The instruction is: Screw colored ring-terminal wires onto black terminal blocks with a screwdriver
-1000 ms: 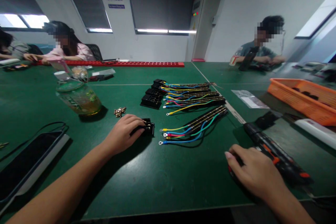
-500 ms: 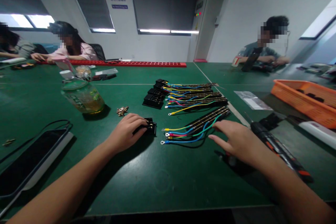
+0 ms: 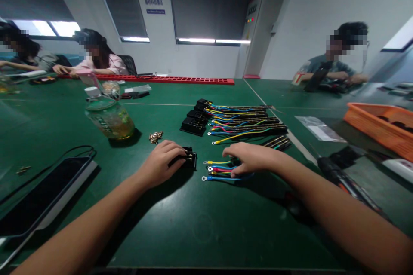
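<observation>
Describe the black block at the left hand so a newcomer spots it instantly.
On the green table, find the left hand. The black block peeks out beneath it, on the right hand's side. Unlike the grouped black blocks farther back, it sits apart, with a hand on it.

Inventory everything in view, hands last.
Nearest block: one, black, front centre.
Wire bundle: one, multicoloured, right of it.
Wired blocks: several, black, behind.
Metal pieces: two clusters, brassy, left.
Bottle: one, clear, left.
Screen device: one, dark, left.
Screwdriver: one, black, right.
Basket: one, orange, right.
Plastic bag: one, clear, right.
Rail: one, red, far side.
Tabletop: one, green, beneath.
Cabinet: one, pale, back.
Blinds: three, dark, back.
Sign: one, blue, back.
Co-workers: three, varied clothing, far side.
Left hand: one, on nearest block.
Right hand: one, over wire bundle.
</observation>
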The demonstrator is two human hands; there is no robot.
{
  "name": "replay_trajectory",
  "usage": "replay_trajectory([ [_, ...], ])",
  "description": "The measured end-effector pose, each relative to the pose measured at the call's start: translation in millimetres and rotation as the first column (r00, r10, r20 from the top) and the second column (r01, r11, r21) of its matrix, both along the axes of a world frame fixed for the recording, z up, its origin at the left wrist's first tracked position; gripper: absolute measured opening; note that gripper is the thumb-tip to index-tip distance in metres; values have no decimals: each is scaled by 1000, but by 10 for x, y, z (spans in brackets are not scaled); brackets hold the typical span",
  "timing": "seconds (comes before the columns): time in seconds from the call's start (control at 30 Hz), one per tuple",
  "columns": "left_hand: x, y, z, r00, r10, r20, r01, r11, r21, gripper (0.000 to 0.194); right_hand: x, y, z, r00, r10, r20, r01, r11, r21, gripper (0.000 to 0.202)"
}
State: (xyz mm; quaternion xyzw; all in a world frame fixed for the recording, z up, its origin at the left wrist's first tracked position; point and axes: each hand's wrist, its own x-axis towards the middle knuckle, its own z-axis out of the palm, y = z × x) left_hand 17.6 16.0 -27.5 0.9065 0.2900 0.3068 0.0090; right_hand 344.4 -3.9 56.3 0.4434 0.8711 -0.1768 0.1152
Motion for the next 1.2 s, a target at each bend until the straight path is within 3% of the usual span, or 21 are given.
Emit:
replay_trajectory([
  [0.23, -9, 2, -8, 1000, 8, -14, -8, 1000, -1, 11, -85, 164, 10, 994, 78, 77, -74, 996, -53, 48],
  [0.4, -4, 5, -1, 1000, 5, -10, -5, 1000, -17, 11, -112, 257, -104, 982, 175, -71, -182, 978, -98, 31],
  [0.57, 7, -6, 21, 1000, 2, -1, -2, 999, -40, 11, -92, 234, -258, 976, 74, -207, -108, 981, -160, 31],
  [1.0, 18, -48, 1, 998, 50, 36, -48, 997, -59, 11, -115, 221, -436, 957, -19, -288, -30, 986, -163, 41],
  [1.2, 34, -55, -8, 999, 39, 25, -34, 984, -176, 10, -190, 203, -446, 949, -83, -305, 38, 988, -153, 37],
])
